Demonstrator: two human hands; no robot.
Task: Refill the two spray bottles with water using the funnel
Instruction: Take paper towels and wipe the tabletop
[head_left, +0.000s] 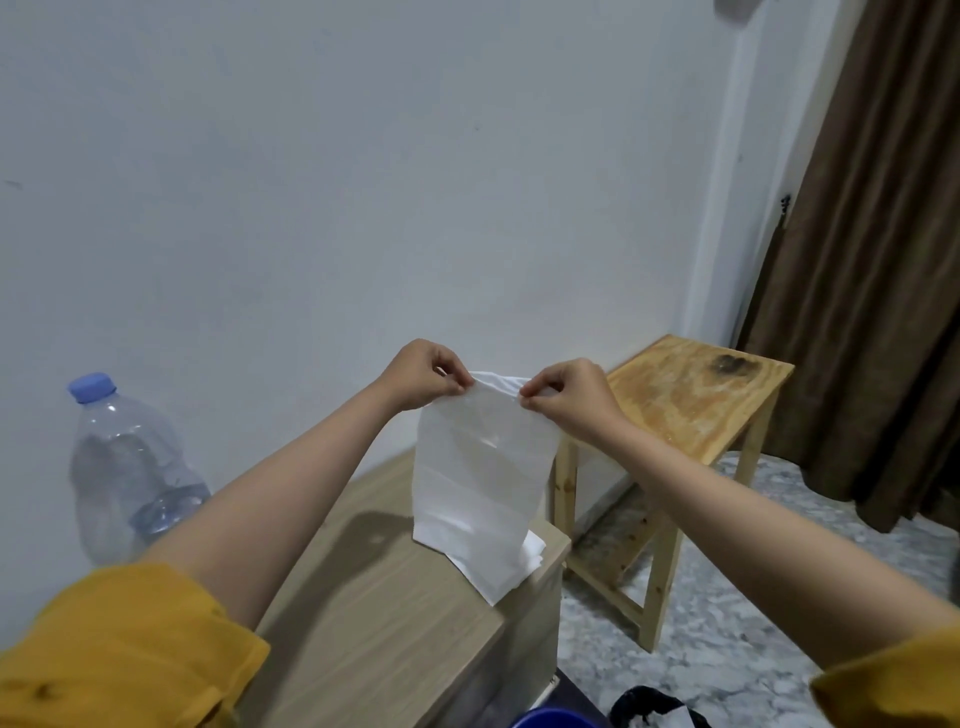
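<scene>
A white paper tissue (483, 478) hangs unfolded in front of me, held up by its top edge. My left hand (423, 374) pinches the upper left corner and my right hand (571, 397) pinches the upper right corner. Its lower end reaches down to more white tissue (532, 556) lying on the light wooden table (374, 613). A large clear water bottle (122, 467) with a blue cap stands at the left, partly filled, its lower part hidden behind my left arm. No spray bottle or funnel is in view.
A small bare wooden stool-table (701, 400) stands to the right against the white wall. Brown curtains (872, 260) hang at far right. A blue rim (550, 719) and a black-and-white bag (654, 709) lie on the marble floor at the bottom.
</scene>
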